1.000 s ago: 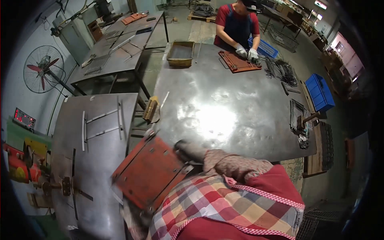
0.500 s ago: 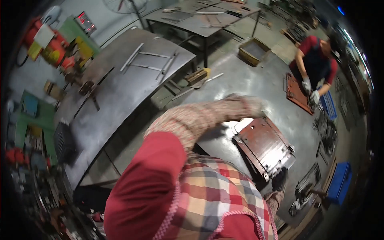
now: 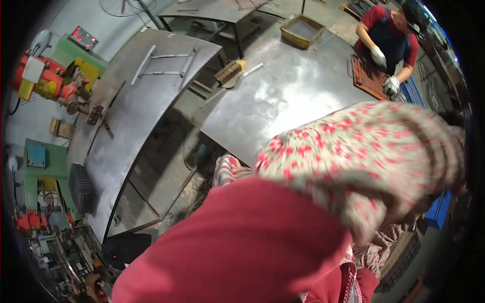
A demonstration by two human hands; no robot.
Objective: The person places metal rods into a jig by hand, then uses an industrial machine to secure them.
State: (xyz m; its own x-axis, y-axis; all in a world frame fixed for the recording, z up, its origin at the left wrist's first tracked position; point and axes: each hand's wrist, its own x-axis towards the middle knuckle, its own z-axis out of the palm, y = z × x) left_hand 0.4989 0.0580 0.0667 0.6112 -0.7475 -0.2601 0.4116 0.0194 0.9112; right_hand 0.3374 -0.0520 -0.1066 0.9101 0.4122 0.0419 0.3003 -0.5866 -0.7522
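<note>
My left arm, in a red shirt sleeve and a flowered oversleeve, stretches across to the right and covers much of the near table. Motion smears its far end at the dark right rim, and I cannot make out my left hand there. Below it, part of my right oversleeve shows, while my right hand is hidden. The reddish-brown metal panel on the near table is out of sight behind my left arm. Across the table, a co-worker in white gloves has both hands at another reddish-brown panel.
A metal worktable at left bears a light metal frame and a dark ribbed block. On the near metal table stand a yellowish tray and, at its left edge, a wooden block. A blue bin sits at right.
My left arm has swung right and nearer the camera, now covering the panel and my right hand. The view has shifted. The co-worker's gloved hands have moved on their panel.
</note>
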